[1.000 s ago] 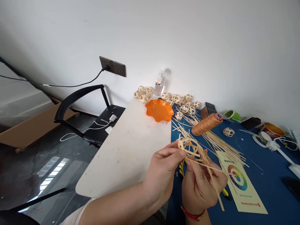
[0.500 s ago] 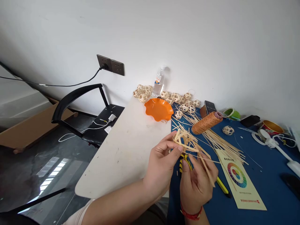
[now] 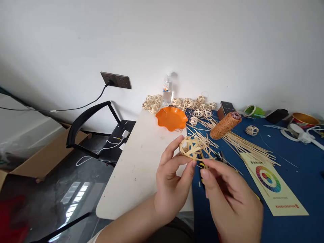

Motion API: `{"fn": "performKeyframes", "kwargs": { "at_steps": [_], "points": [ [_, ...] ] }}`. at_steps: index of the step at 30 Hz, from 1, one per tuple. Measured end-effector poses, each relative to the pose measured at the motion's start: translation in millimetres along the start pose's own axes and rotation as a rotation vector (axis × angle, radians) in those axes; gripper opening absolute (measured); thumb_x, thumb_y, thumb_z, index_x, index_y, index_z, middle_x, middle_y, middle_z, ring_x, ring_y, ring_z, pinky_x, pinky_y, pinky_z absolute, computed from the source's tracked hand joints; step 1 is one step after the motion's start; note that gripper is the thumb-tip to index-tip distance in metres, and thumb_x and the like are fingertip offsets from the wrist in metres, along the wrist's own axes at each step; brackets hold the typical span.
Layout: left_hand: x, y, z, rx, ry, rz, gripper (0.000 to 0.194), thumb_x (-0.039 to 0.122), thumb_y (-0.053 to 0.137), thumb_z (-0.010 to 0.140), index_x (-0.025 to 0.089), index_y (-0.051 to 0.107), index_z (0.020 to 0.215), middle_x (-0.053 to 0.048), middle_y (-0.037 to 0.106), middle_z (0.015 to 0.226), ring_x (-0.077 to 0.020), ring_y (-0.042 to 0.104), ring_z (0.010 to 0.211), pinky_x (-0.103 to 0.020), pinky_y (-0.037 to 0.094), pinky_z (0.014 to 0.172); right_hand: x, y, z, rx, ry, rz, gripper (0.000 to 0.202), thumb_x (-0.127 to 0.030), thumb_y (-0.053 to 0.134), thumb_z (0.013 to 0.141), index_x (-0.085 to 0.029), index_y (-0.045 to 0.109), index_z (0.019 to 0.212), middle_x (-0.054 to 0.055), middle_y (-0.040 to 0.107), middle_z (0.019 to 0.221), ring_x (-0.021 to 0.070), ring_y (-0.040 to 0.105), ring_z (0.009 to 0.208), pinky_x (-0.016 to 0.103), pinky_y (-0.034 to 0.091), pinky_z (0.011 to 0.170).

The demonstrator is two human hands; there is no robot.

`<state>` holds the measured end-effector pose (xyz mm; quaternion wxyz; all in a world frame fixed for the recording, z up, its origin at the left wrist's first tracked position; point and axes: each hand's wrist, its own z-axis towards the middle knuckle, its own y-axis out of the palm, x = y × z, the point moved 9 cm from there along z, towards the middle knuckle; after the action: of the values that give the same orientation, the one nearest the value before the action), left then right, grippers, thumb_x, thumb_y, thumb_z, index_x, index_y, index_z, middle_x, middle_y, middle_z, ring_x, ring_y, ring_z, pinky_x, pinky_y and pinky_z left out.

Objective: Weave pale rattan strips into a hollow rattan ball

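Between the thumb and fingers of my left hand (image 3: 172, 182) is a woven ball of pale strips (image 3: 191, 147), with gaps between its bands. Thumb and forefinger of my right hand (image 3: 231, 197) pinch a strip at the ball's lower right side. Behind the hands, loose pale strips (image 3: 243, 145) lie on the blue mat (image 3: 265, 143). Black-and-yellow pliers are partly hidden beneath my right hand. An orange twine roll (image 3: 224, 126) leans over the strips.
Several finished woven balls (image 3: 198, 107) line the wall beside a water bottle (image 3: 167, 89). An orange wavy dish (image 3: 171, 118) rests on the white table (image 3: 136, 165). A colour-wheel card (image 3: 274, 189) lies right. A black chair (image 3: 108, 141) stands left.
My right hand has turned and moved right, its fingers now nearer the ball's lower edge. The ball has shifted slightly left and shows more clearly. The camera view has shifted too.
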<state>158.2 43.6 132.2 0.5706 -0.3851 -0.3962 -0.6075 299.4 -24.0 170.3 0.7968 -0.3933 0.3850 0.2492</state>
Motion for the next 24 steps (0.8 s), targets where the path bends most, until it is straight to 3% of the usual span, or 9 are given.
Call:
{"fn": "performKeyframes", "kwargs": {
  "at_steps": [3, 9, 16, 24],
  "points": [
    [13.6, -3.1, -1.9, -0.019, 0.122, 0.116, 0.012, 0.011, 0.067, 0.088, 0.02, 0.075, 0.089, -0.011, 0.054, 0.147, -0.0298, 0.055, 0.134, -0.042, 0.052, 0.107, 10.4, 17.4, 7.1, -0.099, 0.114, 0.152, 0.015, -0.034, 0.067, 0.092, -0.028, 0.073, 0.105, -0.002, 0.069, 0.071, 0.0104, 0.056, 0.049, 0.022, 0.047, 0.046],
    [34.6, -8.1, -9.1, -0.005, 0.37, 0.277, 0.025, 0.001, 0.067, 0.084, 0.02, 0.071, 0.099, -0.011, 0.049, 0.151, -0.0295, 0.053, 0.136, -0.041, 0.055, 0.105, 17.3, 24.4, 6.9, -0.154, 0.287, 0.338, 0.019, -0.04, 0.068, 0.09, -0.023, 0.075, 0.091, -0.003, 0.058, 0.056, 0.0095, 0.048, 0.043, 0.02, 0.038, 0.038],
    [41.0, -5.3, -14.8, -0.021, 0.523, 0.416, 0.037, -0.003, 0.065, 0.081, 0.021, 0.068, 0.109, -0.007, 0.041, 0.156, -0.0337, 0.047, 0.14, -0.051, 0.053, 0.108, 30.0, 42.7, -1.4, -0.239, 0.559, 0.641, 0.027, -0.046, 0.07, 0.088, -0.019, 0.068, 0.082, -0.007, 0.046, 0.046, 0.0066, 0.039, 0.04, 0.017, 0.032, 0.038],
    [58.7, -3.6, -18.4, -0.031, 0.706, 0.446, 0.036, -0.01, 0.065, 0.075, 0.014, 0.064, 0.101, -0.009, 0.041, 0.154, -0.0334, 0.044, 0.141, -0.051, 0.046, 0.115, 28.7, 55.6, -1.6, -0.296, 0.684, 0.859, 0.034, -0.045, 0.08, 0.078, -0.018, 0.06, 0.072, -0.009, 0.043, 0.045, 0.003, 0.031, 0.036, 0.015, 0.022, 0.037]
  ]
}}
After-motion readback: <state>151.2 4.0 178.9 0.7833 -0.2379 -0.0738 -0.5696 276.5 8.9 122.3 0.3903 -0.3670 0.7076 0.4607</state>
